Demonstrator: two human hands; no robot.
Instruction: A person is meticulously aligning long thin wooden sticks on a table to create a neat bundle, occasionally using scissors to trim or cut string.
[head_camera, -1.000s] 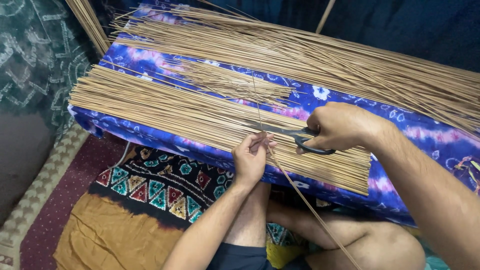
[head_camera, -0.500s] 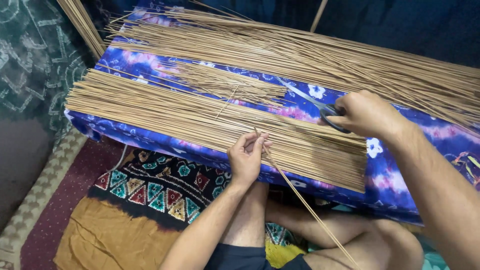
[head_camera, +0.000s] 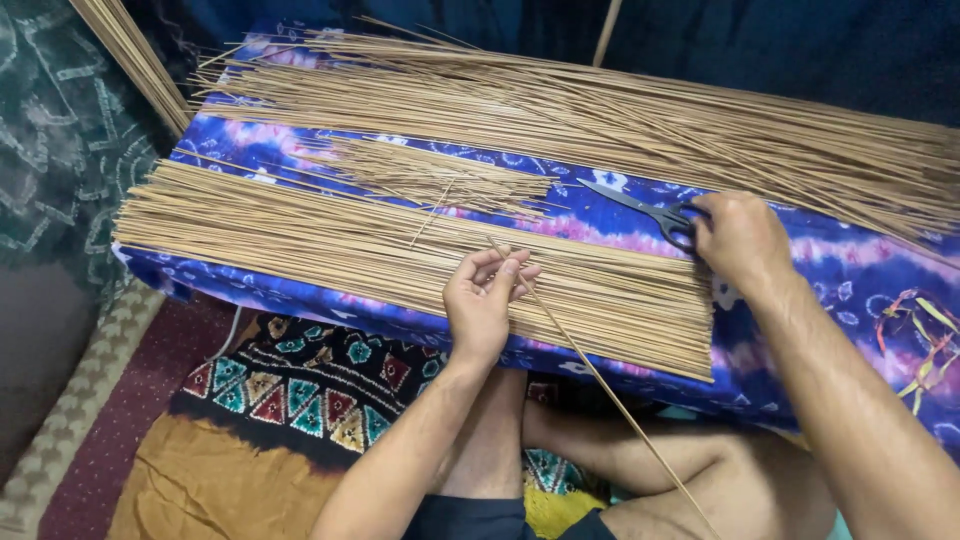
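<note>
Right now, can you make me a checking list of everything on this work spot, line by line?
Surface: blue patterned cloth over a low stand.
Job's things: one thin stick; neat row of sticks; scissors.
Clutter: loose stick pile at the back; small heap of short pieces.
Hands: left hand pinches the thin stick; right hand rests on the scissors' handles.
Cables: nothing seen.
Surroundings: patterned floor mat; dark curtain.
</note>
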